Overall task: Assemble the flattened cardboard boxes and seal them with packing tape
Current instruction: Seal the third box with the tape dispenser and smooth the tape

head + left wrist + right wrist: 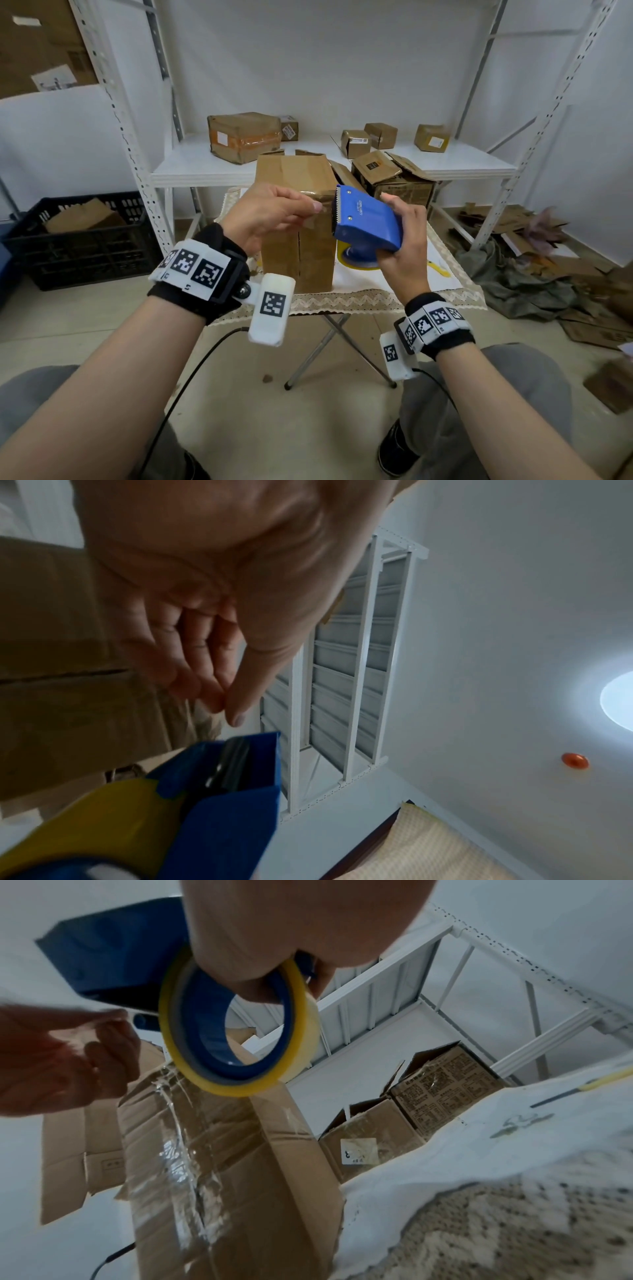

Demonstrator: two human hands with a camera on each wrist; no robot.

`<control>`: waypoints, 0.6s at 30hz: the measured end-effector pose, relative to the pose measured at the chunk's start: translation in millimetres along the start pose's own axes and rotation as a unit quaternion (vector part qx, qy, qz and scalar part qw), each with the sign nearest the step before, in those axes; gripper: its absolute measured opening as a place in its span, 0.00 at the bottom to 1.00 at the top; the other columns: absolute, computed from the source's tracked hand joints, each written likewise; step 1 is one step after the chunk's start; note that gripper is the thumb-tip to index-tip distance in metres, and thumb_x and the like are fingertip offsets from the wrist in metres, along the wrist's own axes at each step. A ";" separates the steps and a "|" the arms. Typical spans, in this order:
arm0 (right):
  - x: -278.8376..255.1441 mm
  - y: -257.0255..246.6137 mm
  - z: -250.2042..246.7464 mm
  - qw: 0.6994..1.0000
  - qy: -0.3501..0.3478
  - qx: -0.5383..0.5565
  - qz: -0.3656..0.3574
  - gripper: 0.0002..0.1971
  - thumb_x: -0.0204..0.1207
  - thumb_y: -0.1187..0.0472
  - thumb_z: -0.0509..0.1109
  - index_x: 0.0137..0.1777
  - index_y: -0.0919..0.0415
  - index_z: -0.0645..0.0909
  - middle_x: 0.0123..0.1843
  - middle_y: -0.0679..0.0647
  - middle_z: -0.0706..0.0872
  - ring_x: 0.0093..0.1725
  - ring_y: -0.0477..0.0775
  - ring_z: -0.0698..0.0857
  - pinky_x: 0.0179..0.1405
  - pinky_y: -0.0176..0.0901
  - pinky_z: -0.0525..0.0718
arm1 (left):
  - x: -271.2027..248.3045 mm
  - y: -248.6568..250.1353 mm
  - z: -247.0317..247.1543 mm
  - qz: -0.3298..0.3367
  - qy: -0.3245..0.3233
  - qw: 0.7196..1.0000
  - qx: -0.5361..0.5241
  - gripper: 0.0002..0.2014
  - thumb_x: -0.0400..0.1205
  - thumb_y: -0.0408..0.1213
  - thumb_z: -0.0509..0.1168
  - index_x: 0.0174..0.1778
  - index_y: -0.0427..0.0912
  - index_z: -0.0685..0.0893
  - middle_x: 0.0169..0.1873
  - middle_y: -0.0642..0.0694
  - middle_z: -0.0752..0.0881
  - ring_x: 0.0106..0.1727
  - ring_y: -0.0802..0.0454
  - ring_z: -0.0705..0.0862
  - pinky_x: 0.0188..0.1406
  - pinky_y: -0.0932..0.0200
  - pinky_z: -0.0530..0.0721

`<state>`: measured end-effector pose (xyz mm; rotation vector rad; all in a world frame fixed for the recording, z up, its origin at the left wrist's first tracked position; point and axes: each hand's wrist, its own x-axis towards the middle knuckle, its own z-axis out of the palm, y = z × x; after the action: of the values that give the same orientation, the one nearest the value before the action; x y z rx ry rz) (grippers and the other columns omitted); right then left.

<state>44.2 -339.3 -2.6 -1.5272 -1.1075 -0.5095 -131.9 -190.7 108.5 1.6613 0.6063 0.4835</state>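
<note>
Right now the right hand is wrapped around a blue tape dispenser, fingers curled on its body, with the yellowish tape roll mounted beneath it. Its toothed edge sits just beside the upper front edge of the tall cardboard box, which stands upright on the bench under a lace-edged cloth. The left hand pinches the free end of clear tape between thumb and fingertips, close to the dispenser's blade and in front of the box. Shiny tape already runs down the box's front seam. Behind, more cardboard boxes sit on a white shelf, and a black crate stands on the floor at left
</note>
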 end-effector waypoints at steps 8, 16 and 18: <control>-15.2 -11.1 3.2 0.996 -0.061 0.056 0.026 0.41 0.67 0.54 0.79 0.81 0.56 0.70 0.71 0.51 0.76 0.67 0.55 0.78 0.66 0.47 0.81 | -1.7 -0.5 0.9 0.002 0.004 1.000 -0.003 0.02 0.78 0.29 0.76 0.43 0.36 0.90 0.33 0.43 0.90 0.30 0.56 0.87 0.35 0.67 0.89; -13.1 -19.4 5.8 0.985 -0.156 0.065 0.042 0.46 0.65 0.43 0.75 0.84 0.54 0.64 0.72 0.54 0.76 0.61 0.50 0.80 0.60 0.41 0.83 | -5.7 1.7 3.7 0.054 0.009 0.997 0.059 0.05 0.82 0.26 0.72 0.41 0.35 0.87 0.37 0.42 0.88 0.28 0.62 0.87 0.29 0.72 0.84; -12.4 -22.2 7.1 0.983 -0.172 0.058 0.039 0.46 0.66 0.43 0.73 0.85 0.53 0.63 0.75 0.51 0.74 0.67 0.52 0.79 0.66 0.45 0.82 | -4.5 0.3 4.8 0.059 0.005 0.996 0.070 0.05 0.83 0.25 0.71 0.41 0.35 0.87 0.36 0.43 0.88 0.28 0.63 0.87 0.31 0.72 0.85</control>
<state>17.7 -338.7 -3.0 -1.5850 -1.3097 -0.1258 -132.4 -197.2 108.1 1.8357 0.5621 0.5463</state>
